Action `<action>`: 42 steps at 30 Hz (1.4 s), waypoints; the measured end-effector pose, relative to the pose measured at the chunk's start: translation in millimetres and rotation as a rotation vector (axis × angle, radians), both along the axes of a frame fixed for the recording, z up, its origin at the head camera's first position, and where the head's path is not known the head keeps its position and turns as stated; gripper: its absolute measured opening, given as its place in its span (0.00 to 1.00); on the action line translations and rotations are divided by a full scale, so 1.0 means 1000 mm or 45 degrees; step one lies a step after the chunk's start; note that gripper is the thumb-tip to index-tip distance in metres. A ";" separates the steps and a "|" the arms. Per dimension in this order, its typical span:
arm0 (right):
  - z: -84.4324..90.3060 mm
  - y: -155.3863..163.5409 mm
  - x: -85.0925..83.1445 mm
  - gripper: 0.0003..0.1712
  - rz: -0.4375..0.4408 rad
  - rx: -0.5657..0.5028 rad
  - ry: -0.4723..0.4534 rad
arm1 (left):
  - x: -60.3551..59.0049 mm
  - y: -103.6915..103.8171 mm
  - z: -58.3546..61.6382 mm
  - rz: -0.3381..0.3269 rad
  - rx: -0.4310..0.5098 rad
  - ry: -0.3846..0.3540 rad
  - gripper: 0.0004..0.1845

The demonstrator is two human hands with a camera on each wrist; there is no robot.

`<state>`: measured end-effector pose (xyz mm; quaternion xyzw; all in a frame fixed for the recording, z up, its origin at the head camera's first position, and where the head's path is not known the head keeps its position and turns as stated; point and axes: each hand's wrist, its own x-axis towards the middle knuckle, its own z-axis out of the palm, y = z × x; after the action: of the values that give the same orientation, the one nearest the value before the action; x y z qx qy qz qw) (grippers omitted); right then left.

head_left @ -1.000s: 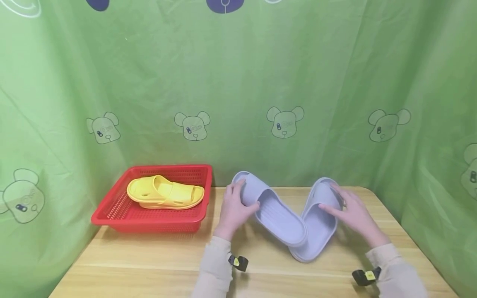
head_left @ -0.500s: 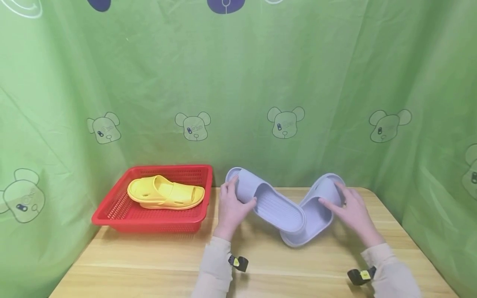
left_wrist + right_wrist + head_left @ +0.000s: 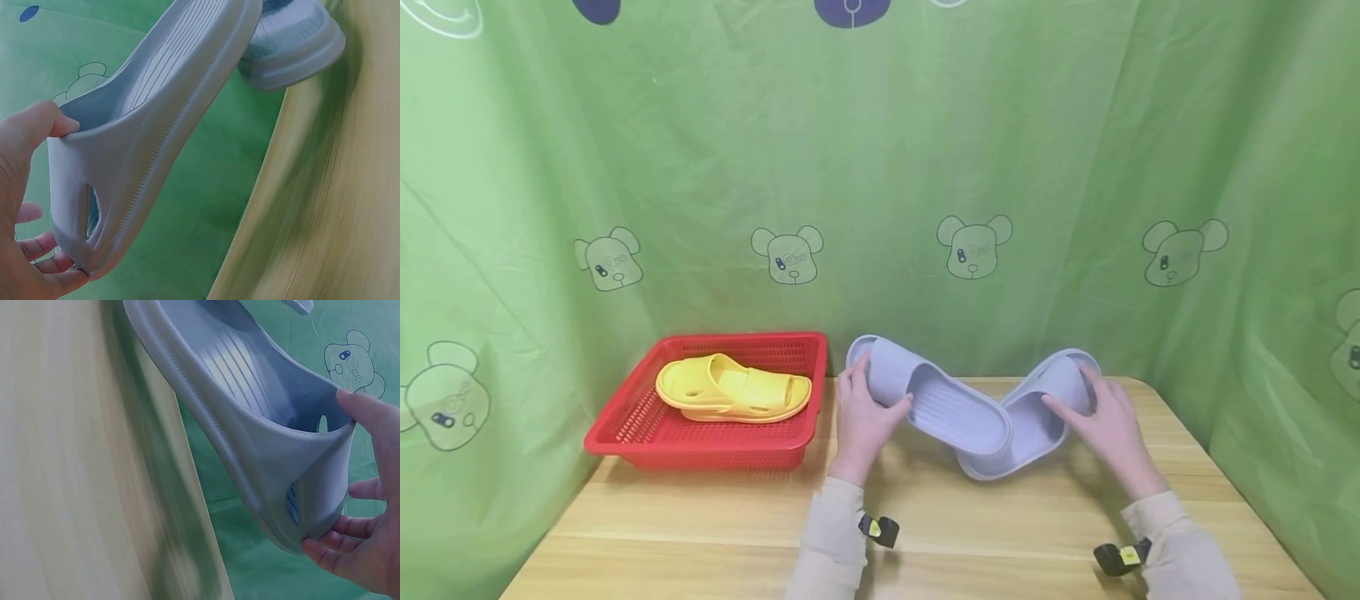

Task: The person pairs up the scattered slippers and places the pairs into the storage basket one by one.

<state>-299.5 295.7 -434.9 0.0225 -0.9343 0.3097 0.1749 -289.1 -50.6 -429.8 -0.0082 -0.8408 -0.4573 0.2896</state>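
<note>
the table [image 3: 992,546] gives passage in front; lilac slippers [image 3: 958,410] block behind.

And there's a pale lilac slipper [image 3: 953,408], ridged footbed showing, slot in its side, held tilted in the air just right of the red basket [image 3: 700,447], toe end nearest it! The second slipper [image 3: 1028,423] matches, aloft farther right of the basket, heels overlapping in view.
</note>
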 end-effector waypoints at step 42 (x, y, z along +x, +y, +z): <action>-0.003 -0.022 0.008 0.58 -0.128 0.026 0.036 | 0.001 0.003 -0.004 0.099 0.015 -0.143 0.56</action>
<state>-291.3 273.9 -438.0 -0.0182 -0.9349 0.2905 0.2033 -288.3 -47.1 -433.5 0.0519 -0.8526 -0.4505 0.2596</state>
